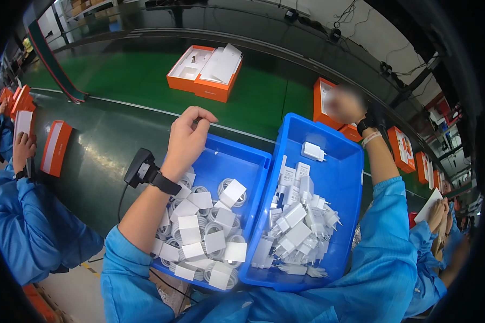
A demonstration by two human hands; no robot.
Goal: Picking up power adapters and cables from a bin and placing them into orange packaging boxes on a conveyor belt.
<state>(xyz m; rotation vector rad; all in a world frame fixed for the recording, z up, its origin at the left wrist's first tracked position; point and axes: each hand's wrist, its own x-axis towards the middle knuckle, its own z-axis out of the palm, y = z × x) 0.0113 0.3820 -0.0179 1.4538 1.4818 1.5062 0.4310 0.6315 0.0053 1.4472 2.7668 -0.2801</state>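
Observation:
My left hand (190, 133) hovers over the far edge of the blue bin of white coiled cables (214, 241), its fingers curled in with nothing visible in them. Each cable coil has a white paper band. My right hand (346, 104) reaches out to an orange box with a white inside (321, 97) on the green belt; motion smears its fingers, so its grip is hidden. Beside the cables stands a second blue bin (346, 177) heaped with white charger plugs (299, 229). One charger (313, 151) lies apart near its far end.
An open orange box (213, 86) with a white flap sits on the green conveyor belt (269, 102). More orange boxes (401, 148) line the belt at right. An orange lid (56, 148) lies left. Co-workers in blue sleeves (29, 215) flank me on both sides.

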